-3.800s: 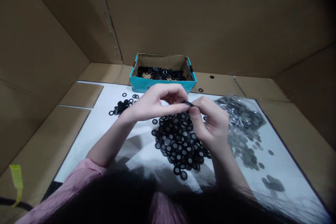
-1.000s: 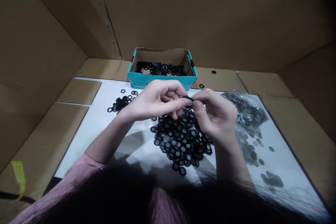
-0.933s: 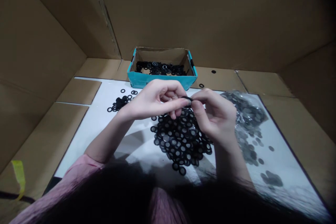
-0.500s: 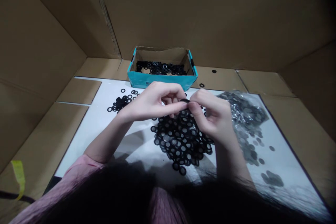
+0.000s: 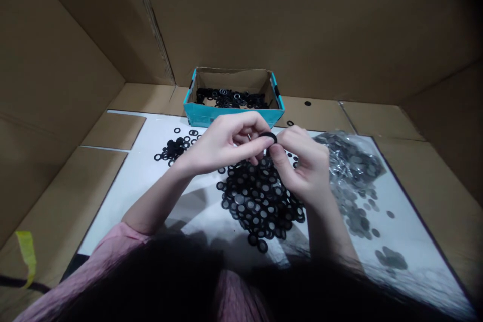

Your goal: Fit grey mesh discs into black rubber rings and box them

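My left hand (image 5: 234,143) pinches a black rubber ring (image 5: 270,135) between thumb and forefinger. Closed at the ring's right edge is my right hand (image 5: 304,163), its thumb just under the rim; its fingertips are partly hidden. Whether the ring has a disc inside cannot be seen. Below both hands lies a heap of black rings with grey centres (image 5: 260,206) on the white sheet. To the left, behind my left wrist, is a smaller pile of black rings (image 5: 175,148).
A blue-fronted cardboard box (image 5: 234,116) holding black rings stands at the back. On the right, a clear plastic bag (image 5: 354,161) contains grey discs, with loose grey discs (image 5: 358,224) spilled before it. Cardboard walls (image 5: 294,25) surround the white sheet (image 5: 124,201).
Both hands have risen slightly together. The ring between them has tilted, showing more of its rim, and the right fingers have shifted a little.
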Motion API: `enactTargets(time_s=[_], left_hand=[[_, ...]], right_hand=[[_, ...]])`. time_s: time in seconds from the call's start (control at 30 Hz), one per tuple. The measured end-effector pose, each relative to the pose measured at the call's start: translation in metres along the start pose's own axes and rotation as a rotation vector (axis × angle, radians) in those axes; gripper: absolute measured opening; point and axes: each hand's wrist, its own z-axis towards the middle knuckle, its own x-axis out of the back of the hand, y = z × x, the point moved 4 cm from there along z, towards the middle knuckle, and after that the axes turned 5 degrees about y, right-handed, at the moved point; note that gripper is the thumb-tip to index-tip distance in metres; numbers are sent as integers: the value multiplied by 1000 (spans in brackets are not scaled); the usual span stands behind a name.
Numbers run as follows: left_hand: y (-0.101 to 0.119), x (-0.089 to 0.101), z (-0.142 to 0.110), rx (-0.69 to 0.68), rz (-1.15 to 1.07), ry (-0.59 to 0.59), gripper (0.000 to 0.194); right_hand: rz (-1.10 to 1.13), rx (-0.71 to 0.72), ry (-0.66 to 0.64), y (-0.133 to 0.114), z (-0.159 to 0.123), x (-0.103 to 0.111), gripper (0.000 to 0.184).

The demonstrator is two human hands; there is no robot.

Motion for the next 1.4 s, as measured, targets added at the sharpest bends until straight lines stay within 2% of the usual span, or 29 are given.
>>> enactTargets(time_s=[0.2, 0.4, 0.47, 0.53, 0.63, 0.73, 0.97, 1.13, 1.4], left_hand=[[2, 0, -1, -40, 80, -3, 9], [4, 0, -1, 15, -8, -56, 12], [5, 0, 0, 1, -37, -55, 12], [6, 1, 1, -44, -24, -36, 14], [10, 2, 1, -165, 58, 7, 25], [14, 0, 0, -306, 157, 29, 30], [20, -2, -6, -556, 321, 107, 24], [21, -5, -7, -628, 375, 142, 22], [25, -8, -10, -688, 462, 167, 25]], right_hand=[[-22, 5, 8, 2, -1, 2, 16], [47, 16, 89, 2, -4, 2, 17], [80, -28, 89, 3, -5, 1, 18], [179, -136, 74, 8, -8, -1, 21], [439, -322, 70, 18, -14, -10, 29], [662, -423, 71, 23, -18, -21, 34], [764, -491, 96, 22, -18, -30, 43], [794, -516, 118, 19, -21, -29, 38], [853, -479, 102, 14, -21, -31, 35]])
